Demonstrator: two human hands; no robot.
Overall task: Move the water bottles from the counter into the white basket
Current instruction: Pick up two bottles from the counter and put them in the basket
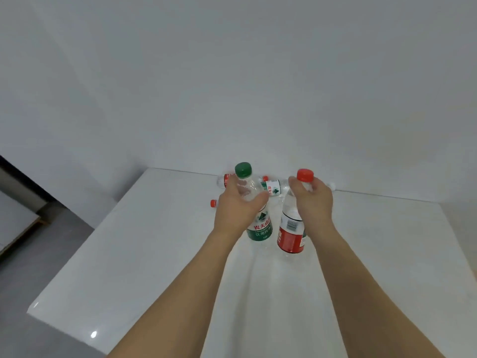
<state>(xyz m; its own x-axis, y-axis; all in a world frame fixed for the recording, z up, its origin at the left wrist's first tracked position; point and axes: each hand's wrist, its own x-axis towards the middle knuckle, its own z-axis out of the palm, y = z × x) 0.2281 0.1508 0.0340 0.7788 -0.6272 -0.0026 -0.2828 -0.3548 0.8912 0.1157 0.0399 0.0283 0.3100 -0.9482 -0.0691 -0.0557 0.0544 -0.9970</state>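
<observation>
Head view: white counter [144, 254] ran against a plain white wall [232, 73]; grey floor [38, 267] showed at 8 o'clock, with a dark doorway edge at 9.

Left hand [236, 209] was curled round the neck and shoulder of a green-cap bottle [259, 228], thumb across the front, just under the cap. Bottle upright, slightly tilted, green label facing camera. Couldn't tell if its base was on the counter or lifted off.

Right hand [313, 202] gripped the shoulder of a red-cap bottle [291, 236], fingers wrapped round just below the cap. Also near upright, red-and-white label facing camera. Same doubt on base contact.

The two held bottles sat side by side at frame centre, labels nearly touching, green at 9 o'clock of red.

Behind them at 12 o'clock, near the wall edge of the counter, more bottles lay on their sides: one [275, 188] between the hands with a white-green label, one [223, 180] at 11 o'clock, partly hidden by the left hand, showing a red label. A red cap [213, 203] of another stuck out at 9 o'clock of the left hand; its body was hidden. A clear bottle end [331, 186] showed at 3 o'clock of the right hand.

Both forearms came in from 6 o'clock, bare.
</observation>
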